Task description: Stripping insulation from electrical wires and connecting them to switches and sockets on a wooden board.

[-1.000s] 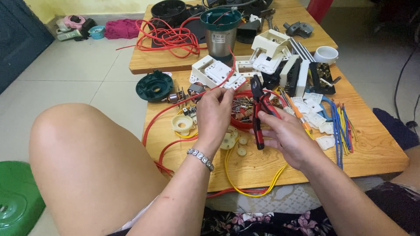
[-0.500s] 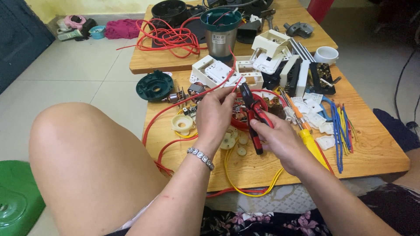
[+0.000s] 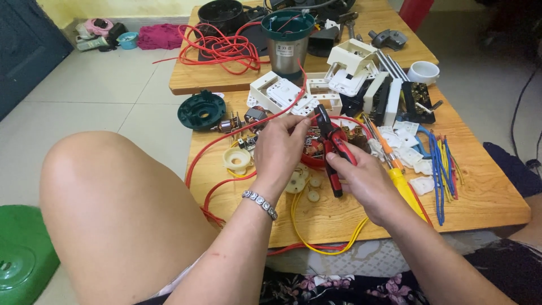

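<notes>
The red wire (image 3: 237,133) is pinched at its end between the fingertips of the left hand (image 3: 278,148), right over the red bowl (image 3: 316,161) of small metal bits. From there it runs down and left across the wooden table (image 3: 485,195) toward the person's knee (image 3: 107,186). The right hand (image 3: 367,181) is wrapped shut around the red-and-black pliers (image 3: 332,149), whose nose points up and sits right at the wire end; can't tell if the tips actually bite it. Just below the hands there's a yellow wire (image 3: 316,240) looping off the table edge, plus cream plastic gears (image 3: 236,159). To the right lie a yellow-handled screwdriver (image 3: 402,183) and a bundle of blue, red and yellow wire pieces (image 3: 441,166). Further back sit white switch housings (image 3: 282,93) and a steel motor can with a green top (image 3: 287,42).
</notes>
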